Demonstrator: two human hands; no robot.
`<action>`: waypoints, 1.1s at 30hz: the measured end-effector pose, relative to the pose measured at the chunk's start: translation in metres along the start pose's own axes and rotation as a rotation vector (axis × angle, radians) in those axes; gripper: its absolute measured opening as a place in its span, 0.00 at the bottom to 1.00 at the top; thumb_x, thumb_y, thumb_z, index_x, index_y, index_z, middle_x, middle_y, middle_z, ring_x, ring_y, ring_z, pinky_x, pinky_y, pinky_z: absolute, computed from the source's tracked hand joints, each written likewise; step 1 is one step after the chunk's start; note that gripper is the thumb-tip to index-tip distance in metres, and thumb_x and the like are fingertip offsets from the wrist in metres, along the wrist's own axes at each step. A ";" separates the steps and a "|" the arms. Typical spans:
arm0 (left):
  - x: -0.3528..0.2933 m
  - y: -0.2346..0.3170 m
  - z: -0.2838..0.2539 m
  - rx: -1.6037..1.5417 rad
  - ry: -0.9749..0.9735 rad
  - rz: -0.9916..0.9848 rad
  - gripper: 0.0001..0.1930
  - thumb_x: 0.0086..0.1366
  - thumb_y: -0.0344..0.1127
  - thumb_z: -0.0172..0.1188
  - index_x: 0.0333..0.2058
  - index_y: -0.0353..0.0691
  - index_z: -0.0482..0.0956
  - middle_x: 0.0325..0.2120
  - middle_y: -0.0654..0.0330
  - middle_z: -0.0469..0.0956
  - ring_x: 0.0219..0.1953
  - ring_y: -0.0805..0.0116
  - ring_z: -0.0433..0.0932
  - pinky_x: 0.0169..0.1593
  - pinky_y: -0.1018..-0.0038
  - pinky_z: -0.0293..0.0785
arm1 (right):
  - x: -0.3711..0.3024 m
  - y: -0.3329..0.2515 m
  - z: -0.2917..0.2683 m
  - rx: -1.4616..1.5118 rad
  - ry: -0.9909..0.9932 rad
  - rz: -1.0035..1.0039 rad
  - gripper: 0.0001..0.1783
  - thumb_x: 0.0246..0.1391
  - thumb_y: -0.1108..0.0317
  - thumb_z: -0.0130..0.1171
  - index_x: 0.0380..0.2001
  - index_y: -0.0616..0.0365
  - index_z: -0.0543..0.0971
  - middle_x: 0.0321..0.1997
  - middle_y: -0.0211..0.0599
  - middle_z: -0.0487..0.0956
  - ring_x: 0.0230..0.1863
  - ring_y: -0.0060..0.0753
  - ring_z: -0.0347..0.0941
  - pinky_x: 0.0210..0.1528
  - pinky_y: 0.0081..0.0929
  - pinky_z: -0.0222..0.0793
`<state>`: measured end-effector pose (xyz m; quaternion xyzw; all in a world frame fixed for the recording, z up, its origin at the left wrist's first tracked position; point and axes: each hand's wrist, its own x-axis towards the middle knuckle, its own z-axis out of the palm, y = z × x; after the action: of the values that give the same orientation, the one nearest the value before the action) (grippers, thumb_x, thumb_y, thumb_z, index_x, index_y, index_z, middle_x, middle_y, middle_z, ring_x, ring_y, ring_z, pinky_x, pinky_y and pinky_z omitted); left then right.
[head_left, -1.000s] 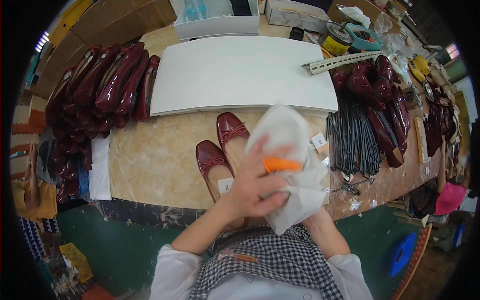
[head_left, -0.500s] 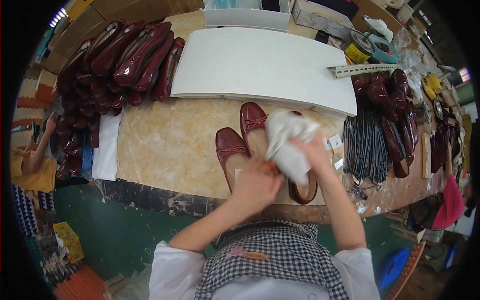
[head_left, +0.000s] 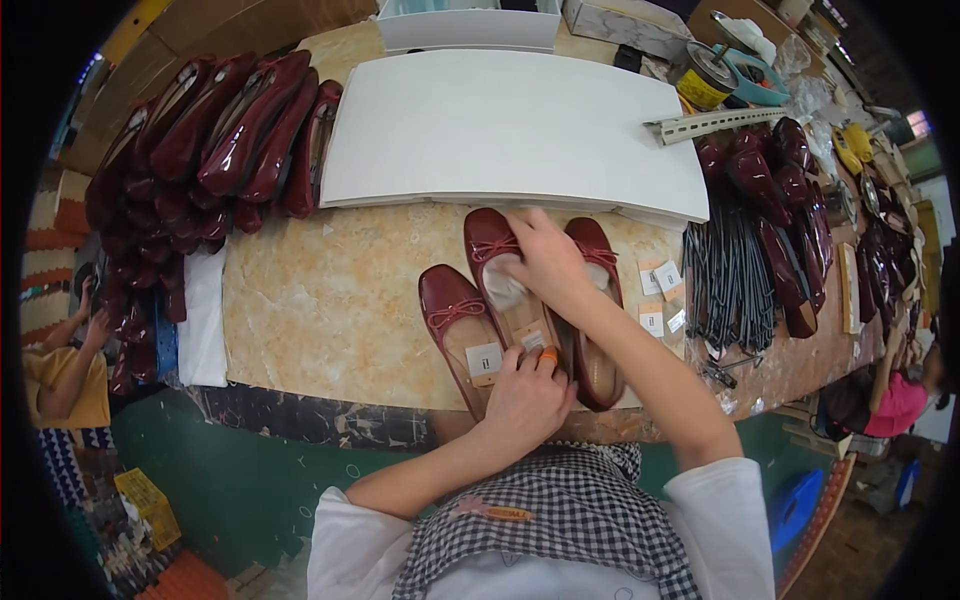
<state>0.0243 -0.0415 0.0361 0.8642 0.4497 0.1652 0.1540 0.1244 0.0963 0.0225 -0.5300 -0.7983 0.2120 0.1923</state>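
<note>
Middle shoe [head_left: 487, 226]: paper [head_left: 500, 284] inside; left hand [head_left: 528, 392] clamped on heel, right hand [head_left: 552, 262] on toe; shoe to its left [head_left: 446, 290] shows none.

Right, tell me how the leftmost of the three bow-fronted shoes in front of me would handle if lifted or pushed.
The leftmost shoe would probably feel light, being low-cut and open-topped. Its glossy dark red toe might be somewhat slippery. Sitting low on the table, it would likely slide rather than roll or tip.
</note>
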 end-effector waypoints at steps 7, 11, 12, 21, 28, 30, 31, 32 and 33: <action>0.096 -0.060 -0.070 0.197 0.071 -0.067 0.18 0.61 0.48 0.52 0.27 0.38 0.80 0.26 0.51 0.78 0.31 0.55 0.77 0.46 0.56 0.65 | -0.024 -0.003 -0.030 0.301 0.105 -0.079 0.27 0.47 0.71 0.63 0.53 0.61 0.72 0.43 0.46 0.72 0.43 0.46 0.73 0.44 0.33 0.70; 0.182 -0.171 -0.049 0.603 0.611 -0.078 0.29 0.60 0.54 0.55 0.58 0.51 0.68 0.47 0.46 0.70 0.52 0.49 0.69 0.59 0.40 0.55 | -0.075 -0.003 -0.055 0.453 0.127 0.008 0.18 0.52 0.75 0.59 0.48 0.63 0.76 0.39 0.42 0.75 0.39 0.37 0.74 0.42 0.27 0.70; 0.186 -0.187 -0.029 0.596 0.572 -0.141 0.31 0.60 0.54 0.55 0.61 0.52 0.64 0.49 0.46 0.68 0.53 0.48 0.68 0.59 0.38 0.54 | -0.088 -0.001 -0.059 0.506 0.136 0.061 0.18 0.52 0.76 0.59 0.48 0.63 0.77 0.39 0.41 0.75 0.40 0.35 0.74 0.43 0.26 0.70; 0.117 -0.036 -0.066 -0.052 0.314 0.164 0.06 0.54 0.36 0.60 0.25 0.42 0.73 0.28 0.55 0.72 0.31 0.58 0.73 0.33 0.61 0.73 | -0.125 0.007 -0.075 1.313 0.363 0.513 0.34 0.60 0.68 0.51 0.67 0.55 0.52 0.58 0.43 0.70 0.58 0.37 0.69 0.58 0.35 0.68; 0.023 0.001 -0.086 -0.656 0.353 0.278 0.05 0.48 0.33 0.64 0.23 0.41 0.78 0.44 0.52 0.75 0.47 0.62 0.74 0.48 0.69 0.72 | -0.119 -0.035 -0.066 1.469 -0.156 0.750 0.24 0.59 0.67 0.53 0.57 0.60 0.66 0.58 0.41 0.70 0.55 0.32 0.69 0.55 0.30 0.68; 0.009 -0.012 -0.074 -0.760 0.390 0.205 0.04 0.49 0.31 0.64 0.24 0.42 0.78 0.43 0.50 0.76 0.44 0.62 0.77 0.44 0.69 0.74 | -0.104 -0.061 -0.069 1.247 -0.143 0.681 0.26 0.56 0.68 0.57 0.58 0.61 0.65 0.59 0.40 0.69 0.57 0.32 0.67 0.56 0.30 0.66; 0.000 -0.020 -0.074 -0.501 0.545 0.185 0.06 0.54 0.29 0.60 0.33 0.39 0.77 0.36 0.53 0.78 0.36 0.65 0.79 0.40 0.73 0.74 | -0.100 -0.040 -0.064 0.963 -0.117 0.435 0.29 0.54 0.68 0.58 0.59 0.61 0.64 0.61 0.41 0.67 0.60 0.33 0.65 0.58 0.30 0.65; 0.001 -0.026 -0.076 -0.633 0.596 -0.071 0.08 0.56 0.29 0.58 0.36 0.39 0.76 0.36 0.54 0.78 0.36 0.66 0.78 0.40 0.75 0.74 | -0.096 -0.025 -0.061 0.676 -0.096 0.179 0.32 0.53 0.68 0.60 0.60 0.61 0.63 0.62 0.41 0.66 0.62 0.35 0.63 0.60 0.31 0.63; 0.004 -0.035 -0.079 -0.755 0.644 -0.341 0.09 0.58 0.29 0.57 0.39 0.38 0.74 0.36 0.55 0.77 0.36 0.68 0.77 0.40 0.76 0.73 | -0.093 -0.026 -0.068 0.652 0.079 0.026 0.38 0.48 0.69 0.63 0.62 0.61 0.61 0.67 0.46 0.60 0.68 0.42 0.55 0.65 0.35 0.57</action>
<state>-0.0324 -0.0092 0.0932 0.5686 0.5176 0.5456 0.3333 0.1742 0.0105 0.0858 -0.4584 -0.6735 0.4382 0.3798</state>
